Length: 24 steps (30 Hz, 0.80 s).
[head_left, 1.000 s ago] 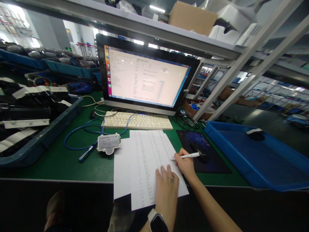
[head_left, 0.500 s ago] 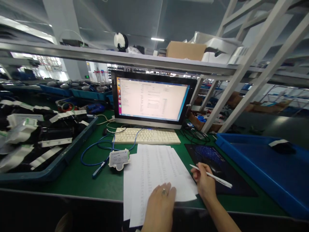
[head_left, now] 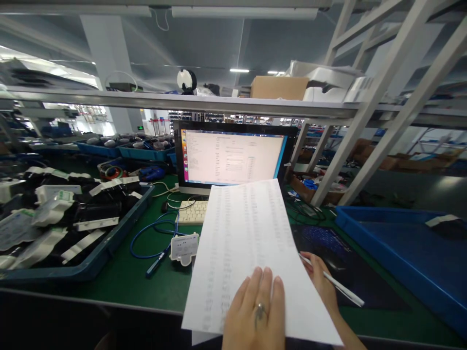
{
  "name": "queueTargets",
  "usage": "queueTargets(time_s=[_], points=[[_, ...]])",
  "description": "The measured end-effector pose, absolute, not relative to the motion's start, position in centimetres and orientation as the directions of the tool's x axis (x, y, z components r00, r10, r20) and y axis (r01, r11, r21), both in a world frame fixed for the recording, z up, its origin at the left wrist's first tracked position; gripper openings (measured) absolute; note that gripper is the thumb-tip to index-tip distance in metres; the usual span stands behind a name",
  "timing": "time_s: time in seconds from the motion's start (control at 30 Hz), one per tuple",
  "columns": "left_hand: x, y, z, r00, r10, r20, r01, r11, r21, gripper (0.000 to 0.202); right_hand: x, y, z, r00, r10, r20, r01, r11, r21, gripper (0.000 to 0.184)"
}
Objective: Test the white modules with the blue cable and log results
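Note:
A printed sheet of paper (head_left: 248,228) is raised off the desk and hides part of the keyboard and the monitor's lower edge. My left hand (head_left: 257,311), wearing a ring, has its fingers along the sheet's upper face near the bottom; its thumb is out of sight. Part of another sheet (head_left: 204,337) shows underneath. At the sheet's right edge, my right hand (head_left: 321,282) is closed around a slim white pen (head_left: 345,290), its fingertips partly covered by the paper. A white labelled module (head_left: 184,248) lies left of the paper.
A monitor (head_left: 233,155) stands behind the keyboard (head_left: 191,212). Blue cable (head_left: 133,243) loops on the green desk. A blue bin (head_left: 91,265) full of modules is on the left; another blue bin (head_left: 383,233) is on the right, beyond the mouse pad (head_left: 372,277). A shelf (head_left: 219,103) spans above.
The top sheet has come up off the stack toward me, with my left hand on it. My right hand, still gripping the pen, is now partly behind the sheet's edge. The view has tilted up.

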State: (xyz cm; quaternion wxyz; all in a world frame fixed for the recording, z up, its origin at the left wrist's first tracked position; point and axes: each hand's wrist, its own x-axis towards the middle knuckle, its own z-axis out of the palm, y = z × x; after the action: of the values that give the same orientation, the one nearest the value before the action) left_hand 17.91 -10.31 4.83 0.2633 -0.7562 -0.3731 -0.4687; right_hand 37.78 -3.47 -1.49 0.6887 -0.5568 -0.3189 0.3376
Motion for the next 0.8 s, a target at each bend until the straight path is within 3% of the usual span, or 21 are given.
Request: queueTargets(time_s=[0.03, 0.1, 0.23, 0.37, 0.5, 0.7, 0.8], points=[[18.6, -9.7, 3.1, 0.215, 0.327, 0.92, 0.822, -0.569, 0.01, 0.039, 37.9, -3.3, -1.7, 0.566, 0.823, 0.049, -0.146, 0.158, -0.977, 0.05], [19.9, -8.7, -0.5, 0.206, 0.47, 0.858, 0.843, -0.531, 0.088, 0.039, 38.0, -3.1, -2.1, 0.565, 0.824, 0.031, -0.2, 0.174, -0.964, 0.052], [21.7, -8.3, -5.4, 0.275, 0.751, 0.601, 0.916, -0.394, 0.073, 0.035, 38.3, -2.9, -2.7, 0.565, 0.824, 0.051, -0.174, 0.179, -0.968, 0.053], [22.8, -9.4, -5.7, 0.257, 0.885, 0.388, 0.944, -0.316, 0.097, 0.033, 38.4, -3.1, -2.9, 0.536, 0.84, 0.088, -0.105, 0.17, -0.98, 0.049], [23.3, -10.4, -4.7, 0.277, 0.933, 0.23, 0.937, -0.315, 0.151, 0.061, 38.3, -3.3, -2.7, 0.518, 0.849, 0.103, -0.025, 0.135, -0.99, 0.048], [24.1, -9.7, -6.3, 0.244, 0.894, 0.376, 0.934, -0.321, 0.157, 0.062, 37.7, -3.6, -1.9, 0.509, 0.856, 0.087, -0.02, 0.113, -0.993, 0.054], [25.5, -8.2, -7.4, 0.198, 0.912, 0.359, 0.936, -0.285, 0.207, 0.068, 37.7, -3.6, -1.9, 0.528, 0.847, 0.067, -0.043, 0.105, -0.994, 0.059]])
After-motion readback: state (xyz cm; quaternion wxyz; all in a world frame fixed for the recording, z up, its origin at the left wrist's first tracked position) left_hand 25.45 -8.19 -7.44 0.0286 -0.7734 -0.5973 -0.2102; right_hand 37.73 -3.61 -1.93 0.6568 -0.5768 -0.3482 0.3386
